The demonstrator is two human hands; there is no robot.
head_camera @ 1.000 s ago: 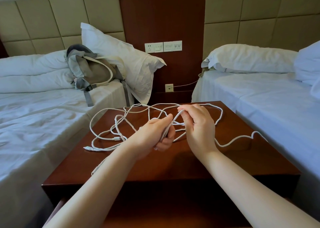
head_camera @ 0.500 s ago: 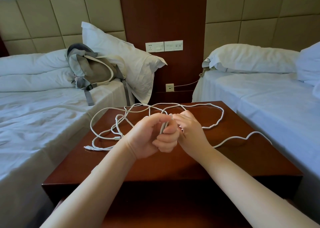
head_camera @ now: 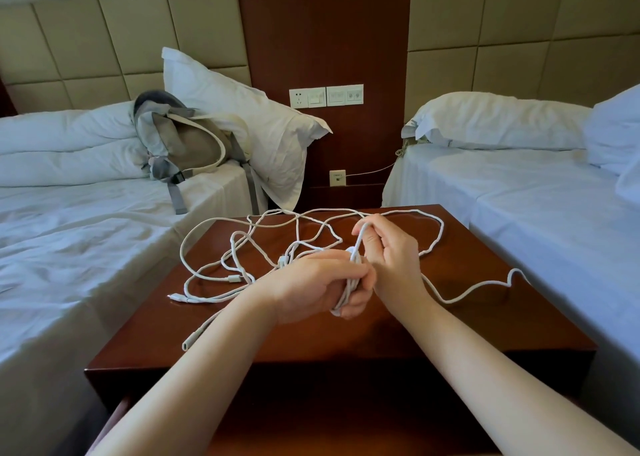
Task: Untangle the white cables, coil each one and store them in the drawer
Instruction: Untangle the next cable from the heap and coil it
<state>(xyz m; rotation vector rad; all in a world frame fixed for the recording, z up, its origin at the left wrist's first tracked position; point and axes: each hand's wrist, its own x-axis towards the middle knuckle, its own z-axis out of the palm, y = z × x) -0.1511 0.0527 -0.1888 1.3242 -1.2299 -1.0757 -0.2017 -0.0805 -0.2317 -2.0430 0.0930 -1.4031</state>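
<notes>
One coil (head_camera: 347, 291) begun, much tangle (head_camera: 211, 298) left on the table (head_camera: 346, 341).
Left fingers (head_camera: 358, 303) curl around it, right fingers (head_camera: 375, 239) pinch a strand (head_camera: 358, 240); next I should pull slack free.

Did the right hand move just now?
Yes. The right hand rose slightly off the left hand, toward the nightstand's far edge, pulling the cable.

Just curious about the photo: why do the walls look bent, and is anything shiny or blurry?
Head view: the wide-angle lens bows the wall panels near the edges; the glossy nightstand shows pale reflections; the left hand, right hand and white cables look sharp.
</notes>
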